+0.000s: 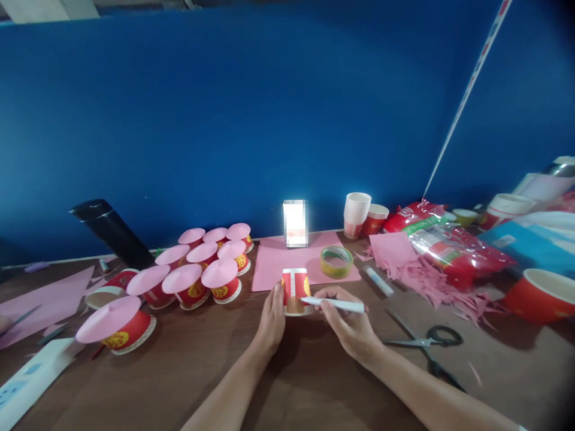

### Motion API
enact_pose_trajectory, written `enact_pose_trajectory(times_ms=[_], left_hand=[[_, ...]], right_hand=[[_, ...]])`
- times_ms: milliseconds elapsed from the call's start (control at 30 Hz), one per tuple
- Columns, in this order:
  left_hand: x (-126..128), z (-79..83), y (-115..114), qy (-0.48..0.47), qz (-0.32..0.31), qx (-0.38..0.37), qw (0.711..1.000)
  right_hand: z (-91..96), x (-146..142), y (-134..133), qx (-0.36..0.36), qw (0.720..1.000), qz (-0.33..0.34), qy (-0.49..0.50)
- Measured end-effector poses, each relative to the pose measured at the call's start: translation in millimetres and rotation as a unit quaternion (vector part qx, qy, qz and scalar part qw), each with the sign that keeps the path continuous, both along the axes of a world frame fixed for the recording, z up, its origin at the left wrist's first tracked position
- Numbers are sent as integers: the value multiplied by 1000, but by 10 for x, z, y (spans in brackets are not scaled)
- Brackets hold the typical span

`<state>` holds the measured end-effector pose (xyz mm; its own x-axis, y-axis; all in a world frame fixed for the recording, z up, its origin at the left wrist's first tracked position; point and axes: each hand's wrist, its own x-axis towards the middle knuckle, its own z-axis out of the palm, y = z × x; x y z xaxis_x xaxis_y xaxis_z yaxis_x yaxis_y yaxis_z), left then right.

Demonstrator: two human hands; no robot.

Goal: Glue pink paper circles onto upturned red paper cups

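Note:
A red paper cup point(296, 286) with gold emblems and a white vertical strip stands before me on the brown table. My left hand point(272, 314) is closed against the cup's left side. In my right hand point(345, 323) is a white marker pen point(348, 305), its tip touching or close to the cup's lower front. Behind the cup lies a sheet of pink paper point(274, 263), with a roll of clear yellowish tape point(336, 262) on its right part. A pen cap or second white marker point(378, 281) lies right of the tape.
Several red cups topped with pink paper cones point(182, 278) stand on the left, by a black flask point(112, 233). Open scissors point(422, 342) lie at right, near pink paper scraps point(431, 284), a red plastic bag point(453, 245) and stacked cups point(357, 209). A blue partition point(224, 120) rises behind.

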<state>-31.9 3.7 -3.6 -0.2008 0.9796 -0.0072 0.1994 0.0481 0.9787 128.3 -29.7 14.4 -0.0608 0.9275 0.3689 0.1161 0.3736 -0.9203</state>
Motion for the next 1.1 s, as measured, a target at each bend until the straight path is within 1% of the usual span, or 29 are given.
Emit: enact_pose_trajectory(times_ms=[133,200,267,367,433,500,600,667,800,867,967,1100], left_hand=[[-18,-101,29,-12,3,9,1000],[-27,-154,45,-24,12,5,1000],[-28,-174,52,-39,16,-3,999],[-12,-113,32,-44,15,-7,999],[6,-47,7,-42,6,1,999],[22,3,-13,-48,0,5,999],[30,38,-26,-53,9,2,999],[24,60,-31,-39,10,9,999],[0,115,-38,-16,-1,27,1000],[-8,116,-31,-16,3,25,1000],[-5,76,-9,-31,12,28,999],[17,39,3,-37,26,22,999]], right_hand=[[-14,-11,-13,-5,1000,6,30],[-18,-11,-22,-8,998,-8,56],[-8,-5,-30,4,997,-28,69],[19,4,-29,34,997,-54,49],[21,-1,-14,32,997,-64,26],[0,-17,9,30,997,-74,13],[-53,-52,46,48,995,-85,-5],[-83,-71,63,57,995,-84,-18],[-118,-84,86,58,996,-60,-34],[-134,-83,100,57,996,-55,-36],[-162,-85,122,57,996,-58,-37],[-187,-93,140,73,994,-71,-41]])
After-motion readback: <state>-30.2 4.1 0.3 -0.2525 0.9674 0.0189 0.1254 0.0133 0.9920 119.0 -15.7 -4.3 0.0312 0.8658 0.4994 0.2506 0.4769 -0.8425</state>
